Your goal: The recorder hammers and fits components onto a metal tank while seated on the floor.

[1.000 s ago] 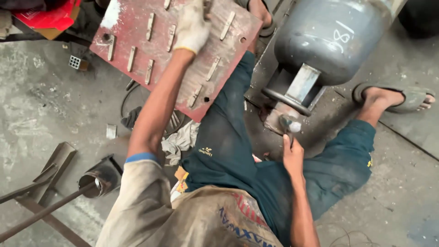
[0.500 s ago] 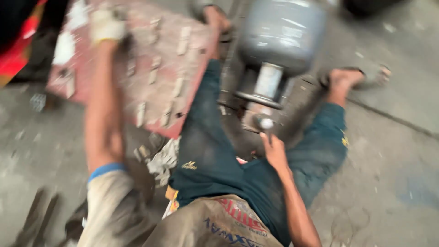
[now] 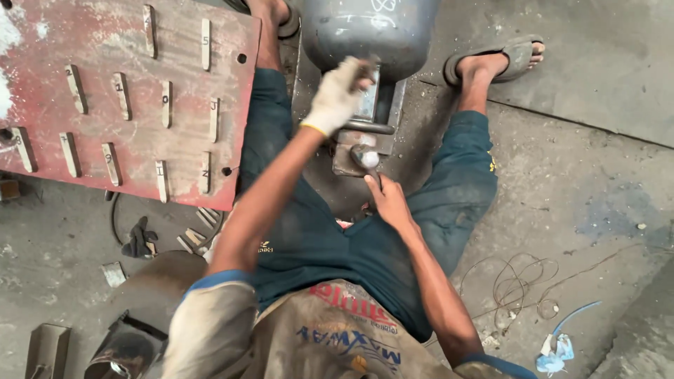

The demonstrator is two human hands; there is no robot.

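punch (image 3: 365,156) upright on the cylinder's foot ring, between the knees; right hand (image 3: 388,200) fingers pinch its lower shank from the near side. gloved left hand (image 3: 338,95) fisted on a tool, directly beyond it, against grey cylinder (image 3: 368,28).

Gloved L grip (image 3: 338,95) at grey cylinder (image 3: 372,28), bare R grip (image 3: 387,200) near metal knob (image 3: 365,157).

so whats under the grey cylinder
Under the grey cylinder sits a metal bracket on a flat base plate. The gloved left hand covers part of the bracket, so that join cannot be seen.
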